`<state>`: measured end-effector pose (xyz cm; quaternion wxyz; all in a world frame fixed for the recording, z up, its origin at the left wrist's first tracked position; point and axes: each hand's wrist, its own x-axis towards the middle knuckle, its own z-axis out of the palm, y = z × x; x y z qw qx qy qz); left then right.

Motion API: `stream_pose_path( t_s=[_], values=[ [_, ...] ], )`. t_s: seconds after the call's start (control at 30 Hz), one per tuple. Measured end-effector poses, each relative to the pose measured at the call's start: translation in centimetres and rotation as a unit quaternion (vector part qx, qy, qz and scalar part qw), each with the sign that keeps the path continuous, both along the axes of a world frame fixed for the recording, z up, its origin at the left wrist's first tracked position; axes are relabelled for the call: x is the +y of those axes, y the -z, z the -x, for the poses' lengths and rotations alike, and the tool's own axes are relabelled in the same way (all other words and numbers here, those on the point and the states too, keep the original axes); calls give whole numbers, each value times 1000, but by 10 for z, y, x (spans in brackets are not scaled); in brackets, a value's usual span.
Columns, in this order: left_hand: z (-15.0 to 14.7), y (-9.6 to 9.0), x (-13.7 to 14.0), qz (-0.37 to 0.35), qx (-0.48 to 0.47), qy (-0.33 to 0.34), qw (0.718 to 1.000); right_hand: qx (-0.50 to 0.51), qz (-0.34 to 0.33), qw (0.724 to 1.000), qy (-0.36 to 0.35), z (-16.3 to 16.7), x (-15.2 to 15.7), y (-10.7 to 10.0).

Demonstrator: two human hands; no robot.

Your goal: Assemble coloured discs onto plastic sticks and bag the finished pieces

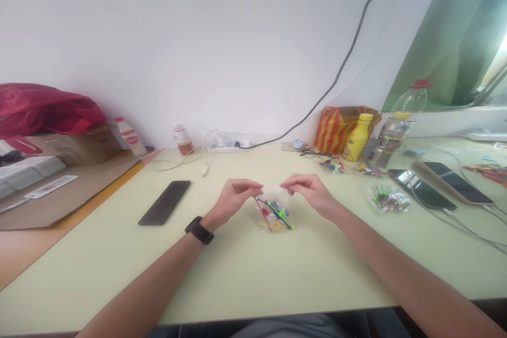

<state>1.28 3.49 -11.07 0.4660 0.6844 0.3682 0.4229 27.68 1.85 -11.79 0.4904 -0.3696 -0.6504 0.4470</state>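
A: As both forearms [158, 274] cross the front edge of the worktop [237, 280], how's the grip?
B: Left hand [237, 195] and right hand [309, 193], turned toward each other, pinch the top of a plastic bag [275, 215]
A: And its look?
B: See-through, with red, blue, green and yellow pieces [281, 213] inside, midway between the worktop's front and back edges

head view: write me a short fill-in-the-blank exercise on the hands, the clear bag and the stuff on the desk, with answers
The left hand and the right hand hold a clear bag of small coloured pieces, with a thin ____ stick nearest the left hand.
The watch is on the ____ wrist.
The bottle directly in front of the striped bag is coloured ____.
The white power strip lies at the desk's back edge, beside the ____.
Answers: red; left; yellow; wall.
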Motion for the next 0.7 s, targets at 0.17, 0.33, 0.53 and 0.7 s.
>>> stream_pose_path(
  t_s=[0.17, 0.33, 0.53, 0.7],
  values=[
    [1, 2, 1, -11, 4, 8, 1000, 3, 0, 1000, 13, 2, 1, 5],
    [2, 3, 3, -63, 53, -3, 997, -15, -14, 999, 37, 4, 4, 10],
    [4, -1, 5, -108, 85, 1, 991, -12, -23, 999, 19, 6, 4, 12],
    [1, 3, 4, -60, 14, -2, 998, 18, -26, 999, 22, 8, 1, 8]
  ],
)
